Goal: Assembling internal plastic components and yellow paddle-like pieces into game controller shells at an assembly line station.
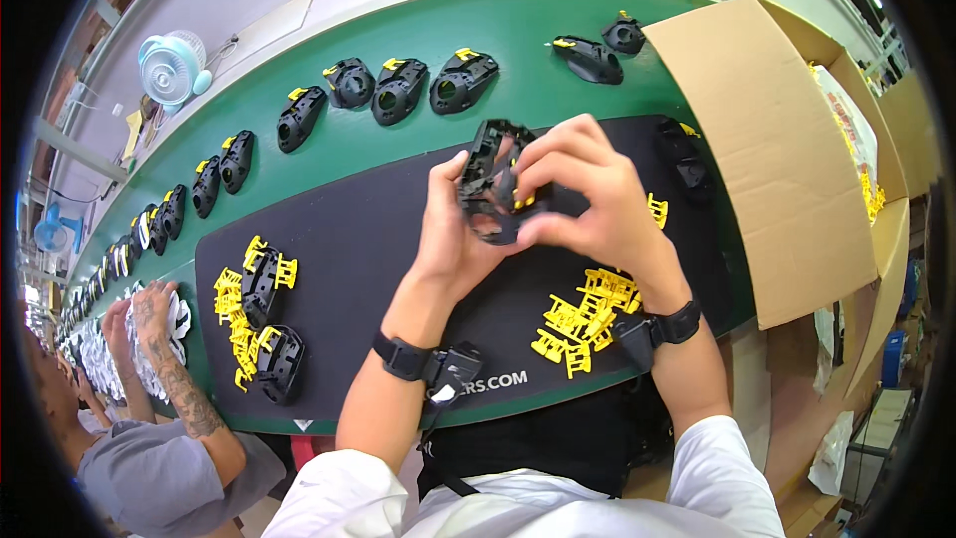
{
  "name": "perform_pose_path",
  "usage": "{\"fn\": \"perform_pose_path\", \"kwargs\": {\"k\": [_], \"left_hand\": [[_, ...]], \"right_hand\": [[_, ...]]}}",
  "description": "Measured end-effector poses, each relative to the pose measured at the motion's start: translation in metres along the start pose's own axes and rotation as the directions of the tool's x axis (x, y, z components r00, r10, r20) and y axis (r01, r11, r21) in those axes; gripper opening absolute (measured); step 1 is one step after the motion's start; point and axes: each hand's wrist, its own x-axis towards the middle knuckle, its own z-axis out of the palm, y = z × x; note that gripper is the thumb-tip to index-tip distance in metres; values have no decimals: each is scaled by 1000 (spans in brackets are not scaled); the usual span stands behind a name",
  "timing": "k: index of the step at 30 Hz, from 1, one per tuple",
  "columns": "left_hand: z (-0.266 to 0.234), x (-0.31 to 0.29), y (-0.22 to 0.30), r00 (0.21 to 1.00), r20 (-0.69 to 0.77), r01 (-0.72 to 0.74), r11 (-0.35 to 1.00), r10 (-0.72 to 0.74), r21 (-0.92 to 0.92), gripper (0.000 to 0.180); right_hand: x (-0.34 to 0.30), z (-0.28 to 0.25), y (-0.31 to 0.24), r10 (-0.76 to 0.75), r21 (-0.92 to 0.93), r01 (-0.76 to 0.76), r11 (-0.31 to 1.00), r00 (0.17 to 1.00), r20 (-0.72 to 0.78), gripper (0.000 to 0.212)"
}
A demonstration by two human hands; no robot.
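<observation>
Above the middle of the black mat, my left hand [445, 224] grips a black hollow plastic housing [488, 154] by its left side and lower end, tilted upright. My right hand [583, 189] reaches over the housing's right side, its fingers curled and the thumb close to the lower end. Specks of yellow show at the right fingertips; what they pinch is mostly hidden and blurred. Below the right hand lies a pile of yellow plastic clips [588, 317]. Left of my left arm, two black housings [261, 284] rest against another heap of yellow clips [234, 314].
Along the green table [538, 15], several black housings with yellow clips [398, 90] stand in a curved row. A large cardboard box [762, 159] is at the right edge. One dark housing [685, 154] lies beside it. A co-worker's hands [149, 309] are at the left; a fan [171, 70] stands behind.
</observation>
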Motion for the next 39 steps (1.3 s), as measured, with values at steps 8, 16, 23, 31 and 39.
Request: {"fn": "perform_pose_path", "kwargs": {"k": [8,16,23,31,39], "left_hand": [[-8,-6,15,970,-220,136,980,-103,143,59],[21,30,28,925,-326,58,776,195,628,56],[1,145,46,932,99,165,-650,349,742,70],[20,216,60,955,31,251,-862,294,440,70],[32,245,-13,952,123,139,-756,279,639,72]], "right_hand": [[-8,16,-12,14,-69,-7,998,994,109,35],[-6,-13,10,98,-123,-106,987,993,-68,24],[-43,-54,9,538,-402,-402,823,779,322,24],[-38,-46,16,576,-489,-434,757,796,187,14],[-17,-48,22,490,-70,-493,867,870,-54,15]]}}
